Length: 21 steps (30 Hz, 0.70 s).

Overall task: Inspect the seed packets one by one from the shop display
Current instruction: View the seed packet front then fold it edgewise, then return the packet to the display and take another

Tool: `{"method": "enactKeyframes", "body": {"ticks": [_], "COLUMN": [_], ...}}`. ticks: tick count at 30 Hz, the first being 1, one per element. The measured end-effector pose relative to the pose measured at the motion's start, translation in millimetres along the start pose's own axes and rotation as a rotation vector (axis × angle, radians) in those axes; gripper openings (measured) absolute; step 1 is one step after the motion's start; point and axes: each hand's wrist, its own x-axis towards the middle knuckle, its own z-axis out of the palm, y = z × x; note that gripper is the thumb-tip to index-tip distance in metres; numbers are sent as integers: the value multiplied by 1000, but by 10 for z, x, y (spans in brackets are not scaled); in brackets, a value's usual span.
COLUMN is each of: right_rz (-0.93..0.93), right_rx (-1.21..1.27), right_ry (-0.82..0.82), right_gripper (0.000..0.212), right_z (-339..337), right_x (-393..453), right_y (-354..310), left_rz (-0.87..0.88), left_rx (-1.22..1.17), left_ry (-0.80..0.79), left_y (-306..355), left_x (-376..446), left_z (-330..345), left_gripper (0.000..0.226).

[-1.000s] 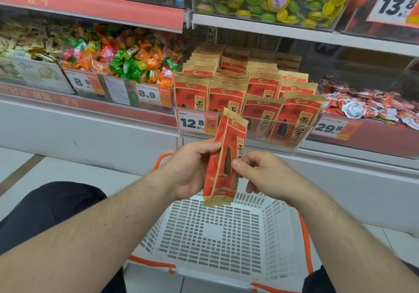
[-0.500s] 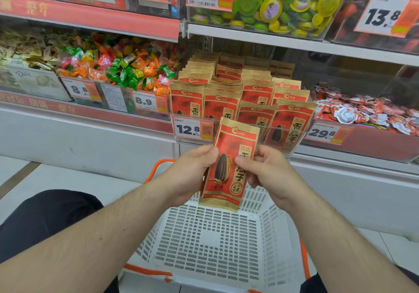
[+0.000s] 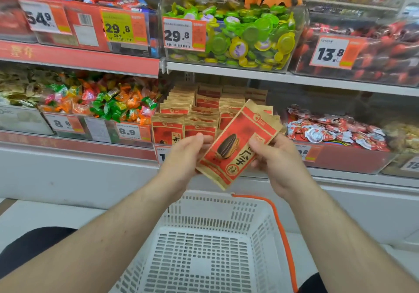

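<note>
Head view: a shop aisle seen from above the person's forearms, shelving across the upper half of the frame, pale floor along the bottom.
Seed packet [image 3: 235, 144]: red and tan, tilted with its top toward the upper right, held at centre frame in front of the display, above the basket.
Left hand [image 3: 183, 156]: fingers curled behind the packet's lower left edge, thumb on its front.
Right hand [image 3: 275, 159]: thumb pressed on the packet's right side, fingers curled behind it.
Packet display [image 3: 188, 120]: rows of matching packets standing upright on the lower shelf, centre.
Basket [image 3: 217, 204]: white, perforated, orange handle, lower centre.
Wrapped sweets [image 3: 102, 102]: bright heap, middle left.
Green cups bin [image 3: 292, 50]: clear, upper centre, tagged 29.8.
Shelf edge [image 3: 226, 70]: white, running across.
</note>
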Motion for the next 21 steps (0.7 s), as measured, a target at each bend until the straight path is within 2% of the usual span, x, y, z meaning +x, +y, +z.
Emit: {"method": "enactKeyframes", "body": {"ticks": [2,4,6,8,10,13,16,21], "right_rz": [-108,-216,-299,-347,-374,-421,-391,-307], "right_rx": [40,43,16,-63,-183,-355,-481,-612], "right_ry": [68,121,160,170,168,129,59,-25], "right_gripper": [13,15,16,17,18,20,19,15], "right_z": [-52,-90,-124,-160,-194,-219,-207,-169], "right_x": [86,176,269,369,466,588,703,931], "right_y": [-171,-341,-488,-584,-630,-669,-661,-556], "left_rz": [6,61,212,373,494,492,447,440], "left_rx": [-126,-74,201,566,918,1256,1343,1289], "left_ry": [158,278,325,290,262,202,150,160], "left_y": [93,134,104,76,60,135,146,102], "left_x": [98,177,254,318,401,484,560,599], "left_z": [50,98,127,144,172,247,279,282], "left_gripper": [34,28,20,10,26,39,33,23]}}
